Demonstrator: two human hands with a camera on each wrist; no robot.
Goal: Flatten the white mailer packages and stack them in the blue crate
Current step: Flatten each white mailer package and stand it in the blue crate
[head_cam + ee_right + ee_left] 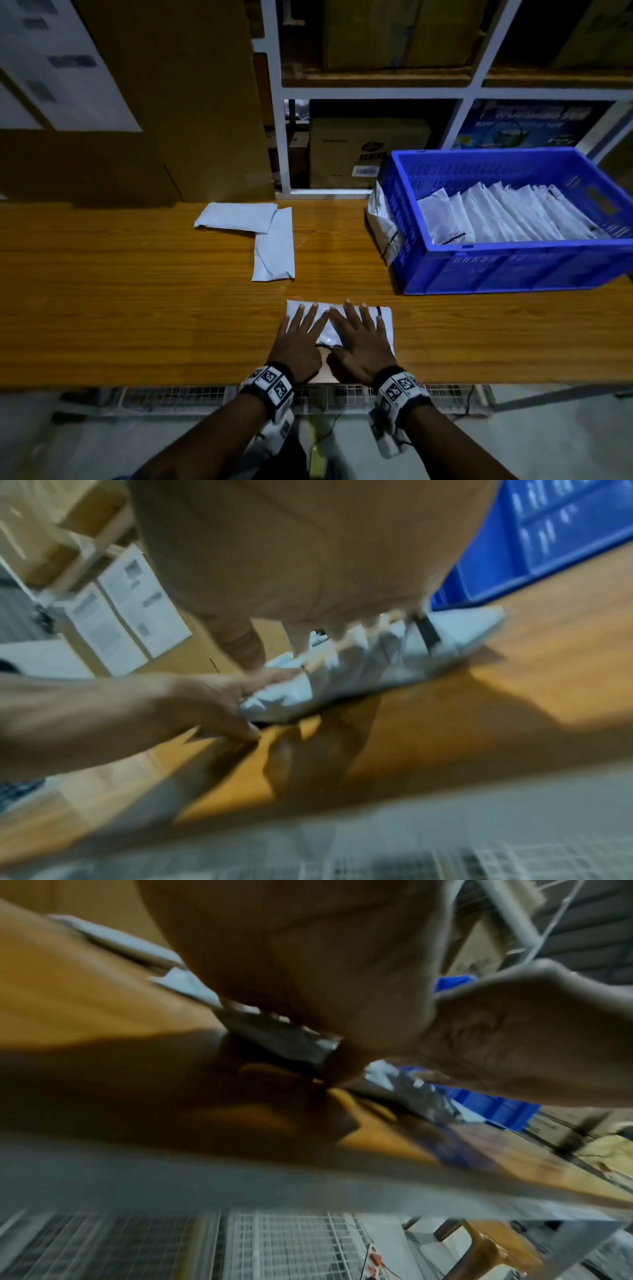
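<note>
Mailer [383,317] lies flat at the near table edge, long axis left-right, under both my palms, left hand [297,342] and right hand [359,346] spread with straight fingers pressing it; blue crate [513,270] sits ahead-right, nearer my right hand, so that one should carry
</note>
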